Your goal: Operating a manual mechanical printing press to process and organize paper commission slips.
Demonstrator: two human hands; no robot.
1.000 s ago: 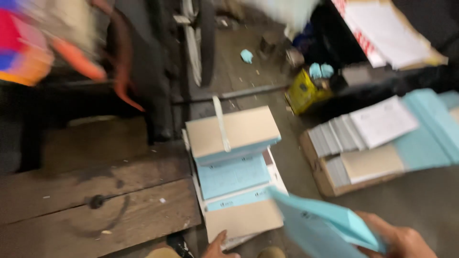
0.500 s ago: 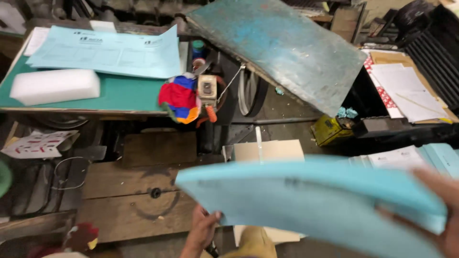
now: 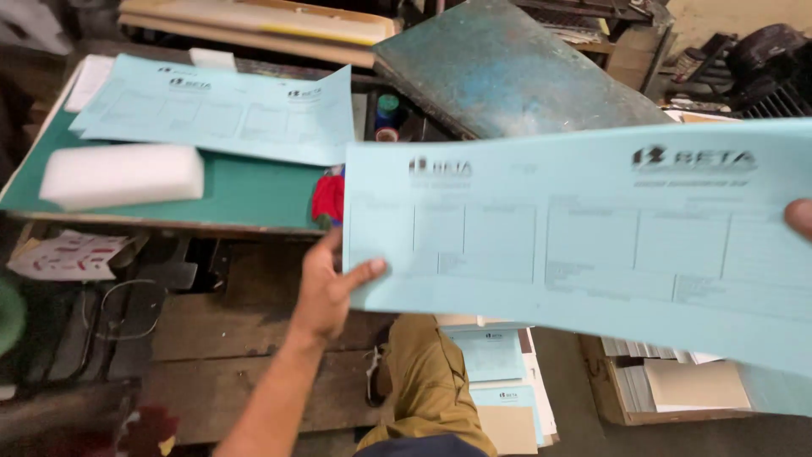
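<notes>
Green worktop [image 3: 245, 193] at upper left, more blue sheets lying on it.
Left hand [image 3: 331, 283] pinches the big blue sheet's [image 3: 584, 241] left edge; right hand [image 3: 798, 218] grips its right edge. Thin, floppy paper, likely best held by both edges.

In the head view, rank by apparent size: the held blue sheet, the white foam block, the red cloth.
1. Blue sheet, largest, though it is nearest the camera, which inflates it.
2. White foam block.
3. Red cloth, partly hidden behind the sheet.
</notes>
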